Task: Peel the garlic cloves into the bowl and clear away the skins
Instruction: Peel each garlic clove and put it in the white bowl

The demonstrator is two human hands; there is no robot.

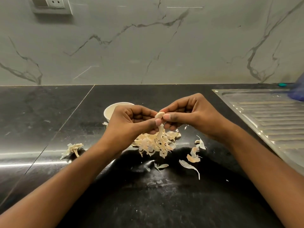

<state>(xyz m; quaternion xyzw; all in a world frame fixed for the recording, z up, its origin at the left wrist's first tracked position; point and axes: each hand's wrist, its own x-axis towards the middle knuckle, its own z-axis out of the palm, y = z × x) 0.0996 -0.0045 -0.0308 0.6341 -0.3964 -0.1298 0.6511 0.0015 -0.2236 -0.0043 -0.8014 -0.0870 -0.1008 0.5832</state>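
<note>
A garlic clove (159,114) is pinched between the curled fingers and thumbs of the left hand (131,120) and the right hand (189,116), above the black counter (115,186). A strip of skin (160,130) is seen hanging from it toward a pile of skins (154,143) just below. A white bowl (111,111) is partly hidden behind the left hand. Loose skins (194,155) are scattered to the right, near a steel drainboard (266,116).

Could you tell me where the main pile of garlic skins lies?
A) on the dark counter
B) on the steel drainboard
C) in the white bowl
A: the skin pile lies on the dark counter, near the white bowl, below the left hand and right hand pinching a garlic clove.
</note>
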